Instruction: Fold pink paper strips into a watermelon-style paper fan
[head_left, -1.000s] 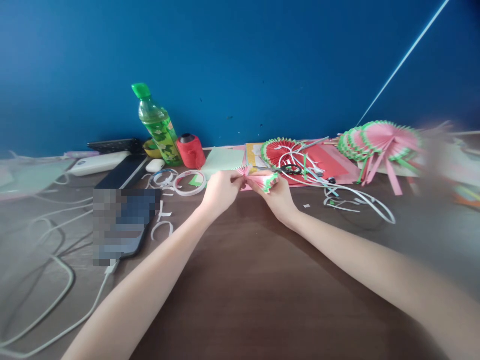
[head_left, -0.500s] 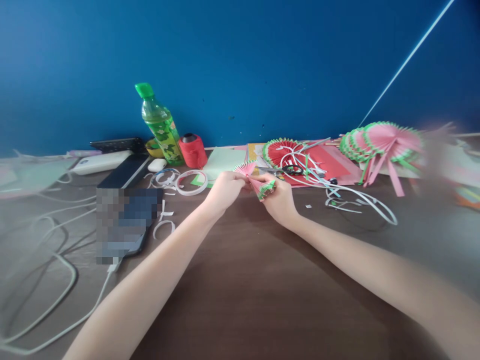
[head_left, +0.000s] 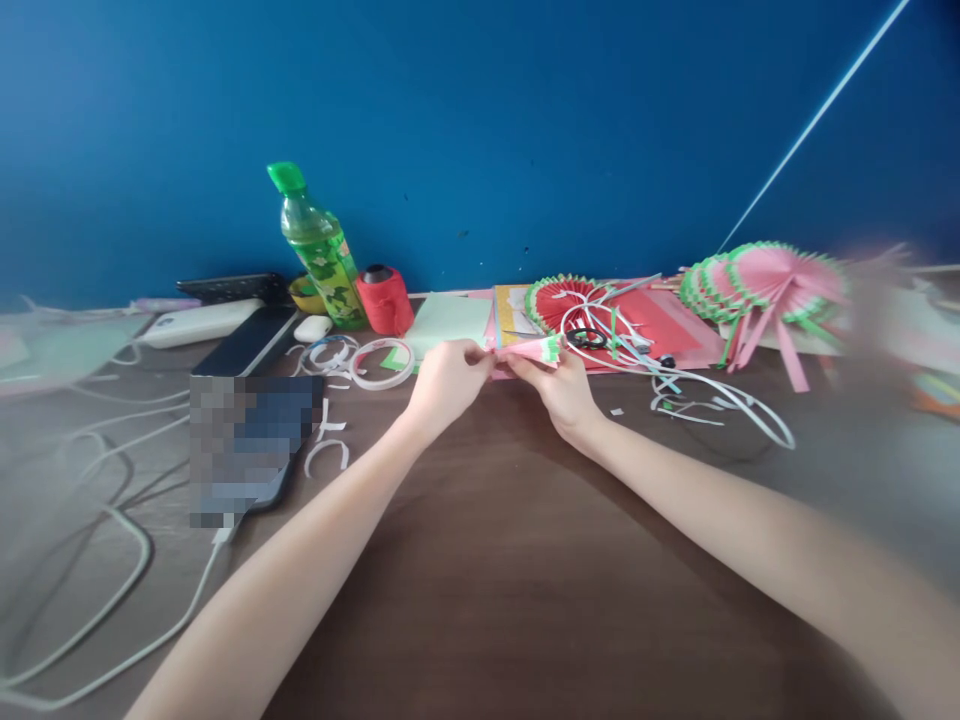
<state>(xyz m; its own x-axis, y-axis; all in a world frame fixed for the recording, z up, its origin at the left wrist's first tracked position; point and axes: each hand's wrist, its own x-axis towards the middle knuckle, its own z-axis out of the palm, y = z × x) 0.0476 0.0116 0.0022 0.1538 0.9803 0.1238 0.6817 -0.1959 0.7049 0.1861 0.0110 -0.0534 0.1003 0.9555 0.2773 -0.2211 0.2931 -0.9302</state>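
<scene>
A pleated pink paper fan with a white and green edge is held between my hands, just above the table near the back. My left hand is closed in a pinch at the fan's narrow left end. There its fingertips hide part of the paper. My right hand grips the fan from below and the right, its thumb and fingers along the pleats, and the green edge points right. Right behind the fan lie black-handled scissors and a red pleated paper fan with a green rim.
A green bottle and a red-wrapped item stand at the back left. Tape rolls, a phone and white cables lie left. Finished-looking pink fans sit right, beyond a looped white cable. A blue wall rises behind.
The fan has turned and narrowed: its green edge swung from pointing down and right to pointing right. The spread pleats above my left fingertips no longer show. Both hands stay close together.
</scene>
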